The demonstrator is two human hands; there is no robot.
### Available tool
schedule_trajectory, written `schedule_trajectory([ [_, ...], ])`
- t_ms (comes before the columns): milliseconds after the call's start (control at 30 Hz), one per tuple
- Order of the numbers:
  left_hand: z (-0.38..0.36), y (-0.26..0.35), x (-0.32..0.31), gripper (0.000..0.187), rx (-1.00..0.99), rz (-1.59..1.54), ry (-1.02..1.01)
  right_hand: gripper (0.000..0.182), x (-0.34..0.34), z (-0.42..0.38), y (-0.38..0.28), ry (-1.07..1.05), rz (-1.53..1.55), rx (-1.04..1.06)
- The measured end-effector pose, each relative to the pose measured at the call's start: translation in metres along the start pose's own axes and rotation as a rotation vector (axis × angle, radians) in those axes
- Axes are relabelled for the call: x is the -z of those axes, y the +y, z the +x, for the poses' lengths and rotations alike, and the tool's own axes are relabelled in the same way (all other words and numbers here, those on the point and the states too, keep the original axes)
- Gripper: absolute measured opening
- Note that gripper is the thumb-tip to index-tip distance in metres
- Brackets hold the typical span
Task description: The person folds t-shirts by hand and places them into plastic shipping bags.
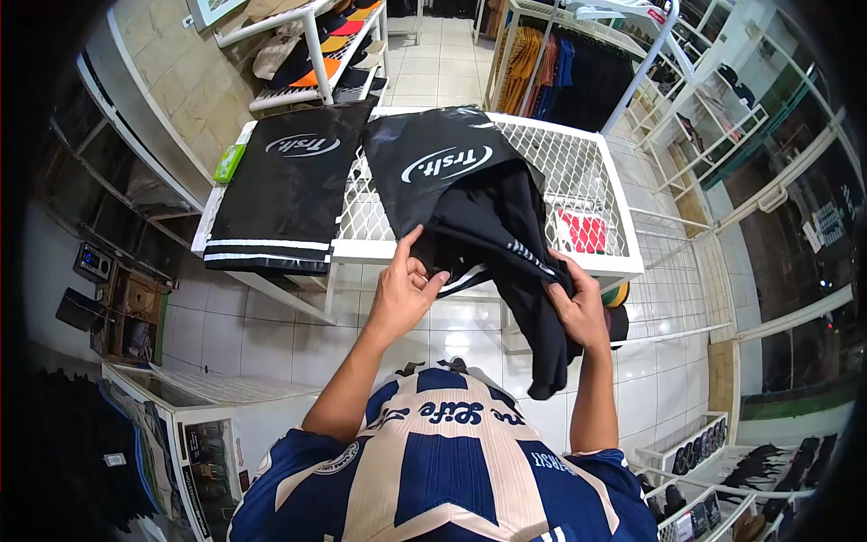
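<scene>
Head view: I see the black garment (535,303) slanting from the black bag (397,181) over the worktop (629,248) edge toward the body, nearer the right grip (582,312), which pinches it; the left grip (399,294) touches the bag's edge, pinch unclear.

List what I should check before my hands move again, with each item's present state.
1. Left hand at the near edge of the right-hand bag: ok, though how firmly it grips: cannot tell.
2. Right hand holding the black garment: ok, thumb on top of the cloth.
3. Garment supported along its length: not ok, its lower end hangs past the table edge.
4. Garment smooth: not ok, it is bunched between the hands.
5. Left-hand bag clear of both hands: ok.
6. Cloth under the bag's film flat: cannot tell, hidden.
</scene>
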State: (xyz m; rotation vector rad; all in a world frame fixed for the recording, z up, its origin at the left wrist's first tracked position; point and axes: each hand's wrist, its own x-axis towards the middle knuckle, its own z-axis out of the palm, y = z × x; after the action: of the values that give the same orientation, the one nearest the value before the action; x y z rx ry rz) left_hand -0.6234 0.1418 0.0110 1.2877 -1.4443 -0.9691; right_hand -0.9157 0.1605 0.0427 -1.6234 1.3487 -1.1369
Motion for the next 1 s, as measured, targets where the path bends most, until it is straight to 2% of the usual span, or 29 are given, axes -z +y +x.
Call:
schedule_trajectory([
  [33, -0.001, 0.006, 0.001, 0.072, 0.000, 0.001, 0.001, 0.045, 0.000, 0.003, -0.005, -0.010, -0.089, 0.049],
  [67, -0.002, 0.016, 0.005, 0.068, 0.041, 0.133, 0.010, 0.046, 0.001, 0.004, -0.010, -0.019, -0.177, 0.098],
  [100, -0.002, 0.022, 0.007, 0.064, 0.082, 0.265, 0.019, 0.046, 0.003, 0.003, -0.015, -0.019, -0.174, 0.098],
  [133, 0.000, 0.022, 0.007, 0.064, 0.082, 0.267, 0.021, 0.047, 0.007, 0.002, -0.022, -0.040, -0.248, 0.068],
  [200, 0.005, 0.023, 0.006, 0.048, -0.158, 0.678, 0.199, 0.048, 0.013, 0.000, -0.033, -0.073, -0.334, 0.017],
  [233, 0.010, 0.022, 0.005, 0.048, -0.154, 0.678, 0.198, 0.048, 0.015, -0.001, -0.031, -0.076, -0.334, 0.014],
  [300, 0.027, 0.017, -0.001, 0.030, -0.338, 0.671, 0.236, 0.049, 0.019, -0.002, -0.029, -0.097, -0.334, -0.023],
  [333, 0.033, 0.014, -0.003, 0.018, -0.350, 0.636, 0.204, 0.049, 0.020, -0.002, -0.030, -0.095, -0.335, -0.023],
  [367, 0.038, 0.013, -0.004, 0.018, -0.354, 0.634, 0.203, 0.049, 0.021, -0.002, -0.032, -0.104, -0.334, -0.035],
  [467, 0.044, 0.025, -0.006, 0.008, -0.198, 0.458, 0.184, 0.049, 0.026, -0.002, -0.027, -0.099, -0.317, -0.033],
  [500, 0.044, 0.029, -0.006, 0.008, -0.200, 0.456, 0.179, 0.049, 0.028, -0.002, -0.024, -0.096, -0.301, -0.020],
  [567, 0.048, 0.033, -0.005, 0.011, -0.233, 0.367, 0.312, 0.049, 0.029, -0.002, -0.022, -0.086, -0.299, 0.010],
  [600, 0.052, 0.031, -0.002, 0.016, -0.365, 0.389, 0.295, 0.049, 0.030, -0.003, -0.021, -0.084, -0.296, 0.037],
  [633, 0.050, 0.032, -0.002, 0.016, -0.361, 0.388, 0.293, 0.049, 0.030, -0.003, -0.021, -0.086, -0.296, 0.032],
  [700, 0.043, 0.042, 0.001, 0.030, -0.300, 0.325, 0.043, 0.048, 0.032, -0.001, -0.021, -0.085, -0.307, -0.035],
  [733, 0.040, 0.046, 0.004, 0.046, -0.258, 0.381, -0.025, 0.048, 0.034, 0.000, -0.017, -0.083, -0.309, -0.034],
  [767, 0.038, 0.048, 0.007, 0.054, -0.212, 0.434, -0.115, 0.048, 0.036, 0.001, -0.010, -0.081, -0.267, -0.038],
  [833, 0.035, 0.043, 0.002, 0.058, -0.343, 0.519, -0.036, 0.047, 0.038, 0.002, -0.002, -0.084, -0.226, -0.049],
  [967, 0.042, 0.029, -0.007, 0.046, -0.214, 0.538, -0.043, 0.047, 0.039, 0.003, 0.007, -0.077, -0.083, -0.079],
  [1000, 0.044, 0.029, -0.008, 0.037, -0.221, 0.472, 0.066, 0.047, 0.039, 0.002, 0.005, -0.084, -0.138, -0.034],
])
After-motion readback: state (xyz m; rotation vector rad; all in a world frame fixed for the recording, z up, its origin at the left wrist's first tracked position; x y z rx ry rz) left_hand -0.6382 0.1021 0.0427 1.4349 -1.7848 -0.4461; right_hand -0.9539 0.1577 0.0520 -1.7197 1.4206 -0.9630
